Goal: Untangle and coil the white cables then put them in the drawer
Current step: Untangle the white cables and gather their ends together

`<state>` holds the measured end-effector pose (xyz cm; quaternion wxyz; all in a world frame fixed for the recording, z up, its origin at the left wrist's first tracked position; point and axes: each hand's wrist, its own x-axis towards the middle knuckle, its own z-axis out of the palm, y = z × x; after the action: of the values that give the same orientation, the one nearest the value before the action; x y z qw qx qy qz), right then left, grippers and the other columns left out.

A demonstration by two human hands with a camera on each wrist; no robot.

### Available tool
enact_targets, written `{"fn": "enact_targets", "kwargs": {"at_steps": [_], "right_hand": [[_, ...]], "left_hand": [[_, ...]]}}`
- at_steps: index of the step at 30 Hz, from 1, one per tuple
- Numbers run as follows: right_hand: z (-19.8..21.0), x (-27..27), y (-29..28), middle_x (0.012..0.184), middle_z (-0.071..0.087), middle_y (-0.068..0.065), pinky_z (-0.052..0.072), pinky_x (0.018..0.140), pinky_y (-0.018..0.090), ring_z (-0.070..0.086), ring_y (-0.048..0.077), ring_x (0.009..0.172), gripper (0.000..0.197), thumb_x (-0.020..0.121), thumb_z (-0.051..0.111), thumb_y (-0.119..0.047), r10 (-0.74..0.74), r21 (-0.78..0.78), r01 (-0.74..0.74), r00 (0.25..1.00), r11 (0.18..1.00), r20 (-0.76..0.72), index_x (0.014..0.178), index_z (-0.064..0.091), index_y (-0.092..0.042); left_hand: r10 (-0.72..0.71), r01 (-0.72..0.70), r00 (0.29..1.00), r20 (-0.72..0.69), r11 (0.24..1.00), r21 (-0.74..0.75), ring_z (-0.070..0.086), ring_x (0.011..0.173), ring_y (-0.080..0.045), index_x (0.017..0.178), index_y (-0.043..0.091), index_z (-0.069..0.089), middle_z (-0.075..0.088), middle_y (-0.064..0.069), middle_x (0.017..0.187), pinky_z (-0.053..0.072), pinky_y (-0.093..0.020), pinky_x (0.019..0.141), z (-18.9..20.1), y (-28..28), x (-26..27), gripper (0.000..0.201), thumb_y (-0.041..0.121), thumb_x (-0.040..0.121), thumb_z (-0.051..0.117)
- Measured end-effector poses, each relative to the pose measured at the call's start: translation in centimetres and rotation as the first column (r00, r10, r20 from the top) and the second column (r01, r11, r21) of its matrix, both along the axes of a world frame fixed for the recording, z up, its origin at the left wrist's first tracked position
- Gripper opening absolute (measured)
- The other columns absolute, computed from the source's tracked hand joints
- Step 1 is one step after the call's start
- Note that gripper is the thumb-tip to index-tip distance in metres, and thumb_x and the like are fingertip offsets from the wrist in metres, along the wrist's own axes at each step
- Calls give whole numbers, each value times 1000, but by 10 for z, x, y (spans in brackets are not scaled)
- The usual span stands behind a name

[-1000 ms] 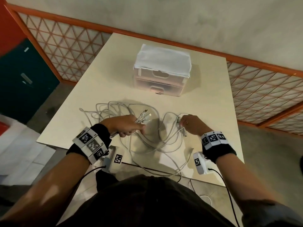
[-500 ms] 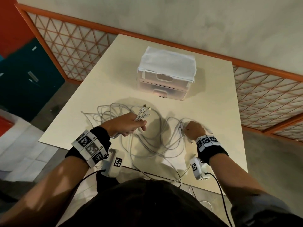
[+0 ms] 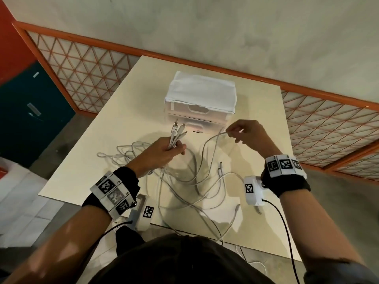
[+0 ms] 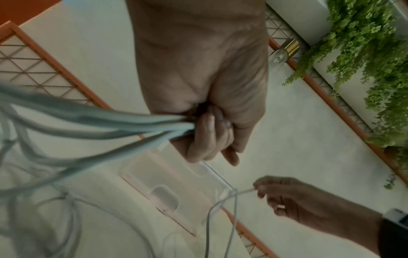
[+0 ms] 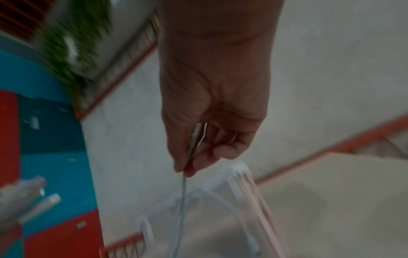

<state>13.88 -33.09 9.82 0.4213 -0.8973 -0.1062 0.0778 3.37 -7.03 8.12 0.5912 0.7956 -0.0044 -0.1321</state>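
Note:
My left hand (image 3: 164,151) grips a bundle of white cable ends (image 3: 176,132), plugs pointing up toward the drawer unit; in the left wrist view the fist (image 4: 205,132) closes round the strands (image 4: 92,122). My right hand (image 3: 244,133) is raised and pinches one white cable (image 3: 213,140) near its plug, seen between thumb and finger in the right wrist view (image 5: 192,144). The rest of the white cables (image 3: 194,193) lies tangled on the table between my arms. The translucent two-drawer unit (image 3: 200,108), both drawers closed, stands behind the hands.
The cream table (image 3: 106,140) ends just before my body; some cable loops hang over its near edge (image 3: 221,236). Loose plugs (image 3: 220,169) lie right of centre. An orange lattice fence (image 3: 82,64) runs behind the table, with green plants (image 4: 364,52) beyond.
Both hands have lifted off the table. The right hand rose toward the drawer unit, drawing one cable up out of the tangle; the left raised its bundle of plugs.

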Motion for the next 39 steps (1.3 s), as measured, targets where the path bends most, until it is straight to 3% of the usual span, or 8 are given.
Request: {"fn": "enact_targets", "kwargs": {"at_steps": [7, 20, 26, 29, 32, 33, 34, 39], "right_hand": [[80, -15, 18, 84, 72, 3, 44, 65, 12, 59, 7, 73, 12, 82, 70, -13, 295, 188, -282, 954, 941, -44, 92, 74, -9], [53, -17, 20, 80, 71, 5, 47, 63, 17, 58, 8, 67, 13, 84, 68, -16, 284, 117, -263, 929, 958, -237, 95, 75, -11], [6, 4, -8, 73, 61, 13, 53, 53, 13, 59, 8, 51, 21, 88, 55, 5, -147, 170, 206, 940, 964, -309, 106, 64, 13], [3, 4, -10, 82, 64, 12, 53, 58, 14, 62, 3, 56, 25, 91, 50, 3, -130, 210, 192, 952, 959, -278, 111, 64, 7], [18, -1, -2, 92, 71, 7, 49, 62, 16, 65, 5, 65, 21, 92, 54, -5, -2, 240, 49, 981, 970, -193, 110, 64, -6], [24, -4, 1, 93, 72, 7, 49, 62, 16, 66, 8, 68, 19, 91, 57, -7, 35, 247, 9, 984, 969, -173, 109, 64, -7], [30, -5, 5, 93, 74, 7, 49, 63, 17, 67, 12, 70, 17, 90, 60, -9, 63, 245, -24, 986, 969, -154, 106, 64, -7], [58, -14, 25, 89, 72, 12, 54, 67, 22, 67, 22, 74, 10, 84, 66, -5, 175, 136, -173, 985, 976, -2, 92, 71, -5]], "left_hand": [[169, -153, 979, 115, 979, -136, 18, 36, -6, 115, 14, 62, 20, 12, 45, 20, -14, 37, 4, -10, 18, 22, 21, 98, 50], [274, -248, 938, 210, 958, -144, 20, 36, -5, 93, 16, 72, 29, 10, 36, 20, -17, 39, 10, -26, 19, 19, 27, 95, 56], [-5, 20, 980, 200, 997, -76, 45, 39, 2, 91, 1, 67, 51, 18, 43, 30, -5, 45, 24, -23, 3, 20, 12, 97, 52], [-215, 213, 972, 95, 977, 34, 63, 81, 11, 92, 7, 73, 71, 16, 83, 41, -3, 74, 18, -22, -1, 18, 18, 92, 59], [-273, 273, 962, -23, 955, 118, 63, 80, 14, 96, 17, 75, 72, 17, 76, 38, -8, 71, 13, -25, -2, 14, 24, 85, 70], [-264, 265, 964, -24, 953, 150, 43, 96, 10, 94, 22, 76, 37, 19, 94, 35, -11, 63, 11, -26, -2, 12, 25, 82, 73], [-232, 229, 973, -5, 956, 181, 29, 48, 3, 90, 27, 76, 30, 24, 47, 32, -15, 57, 11, -27, -2, 10, 28, 80, 74], [206, -192, 964, 168, 977, -92, 32, 53, -16, 60, 23, 57, 32, 4, 51, 31, -29, 60, 13, -16, 6, 27, 27, 75, 78]]}}
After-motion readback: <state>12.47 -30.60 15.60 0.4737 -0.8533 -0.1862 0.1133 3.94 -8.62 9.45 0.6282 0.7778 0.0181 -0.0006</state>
